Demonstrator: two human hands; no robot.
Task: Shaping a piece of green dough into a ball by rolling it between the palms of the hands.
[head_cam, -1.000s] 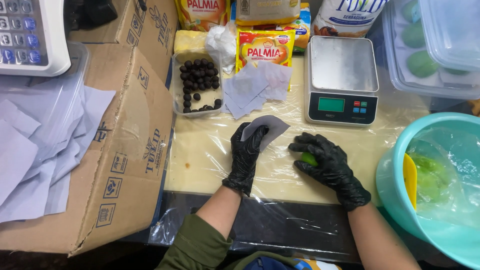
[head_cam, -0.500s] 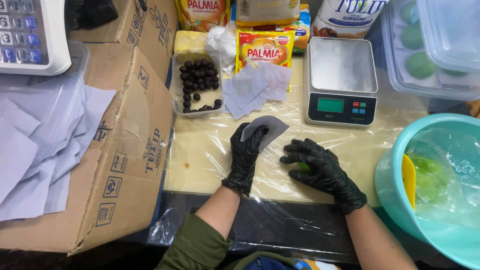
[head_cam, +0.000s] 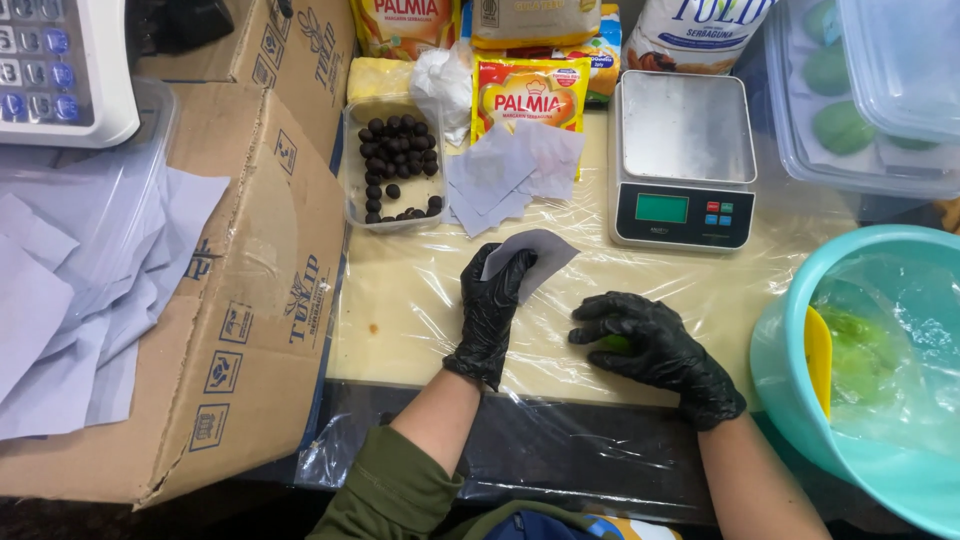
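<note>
With our black-gloved left hand (head_cam: pixel 492 310) pinching a small pale paper square (head_cam: pixel 530 255), our right hand's (head_cam: pixel 650 345) fingers press the green dough lump (head_cam: pixel 613 343) on the plastic-covered surface (head_cam: pixel 400 300), shaping unfinished, wrapping undone.

Small food-prep spot, likely home bakery or shop kitchen: plastic-wrapped pale worktop (head_cam: pixel 420 300), silver digital kitchen scale (head_cam: pixel 682 160), yellow margarine sachets (head_cam: pixel 528 95), clear tub of dark round balls (head_cam: pixel 395 165), grey keypad calculator (head_cam: pixel 60 65), brown cardboard ingredient box (head_cam: pixel 240 300), teal plastic bowl (head_cam: pixel 790 380).
</note>
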